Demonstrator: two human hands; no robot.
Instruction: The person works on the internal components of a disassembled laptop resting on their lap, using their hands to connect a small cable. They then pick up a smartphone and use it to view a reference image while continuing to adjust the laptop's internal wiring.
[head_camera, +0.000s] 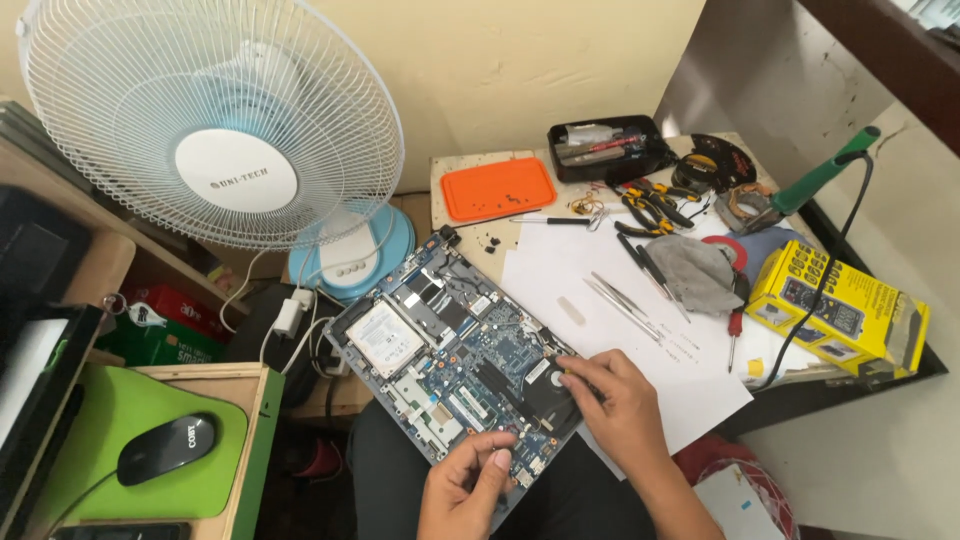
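Laptop (455, 350), opened up with its circuit board bare, lies tilted across the person's lap and the near edge of the white paper sheet (600, 300) on the table. At its near corner, the left hand (465, 490) has fingers curled together in a narrow pinch at the edge; whether anything tiny sits between them I cannot tell. The right hand (620, 400) rests with fingers spread loosely, fingertips touching the board beside the dark round fan, holding nothing that shows.

Because the chassis is only half supported, a firm push from either hand could tip it off the lap, and bare fingertips on the board could smudge or stress small parts.

Further out on the paper lie tweezers (622, 305) and a grey cloth (700, 272); small dark screws (492, 243) sit loose beyond, near the orange tray (498, 188), where a nudge could scatter them. A yellow box (840, 310) stands at the right, pliers (650, 205) and a black case (610, 148) farther back. To the left, a mouse (165, 448) sits on a green pad, and a white desk fan (215, 130) looms behind.
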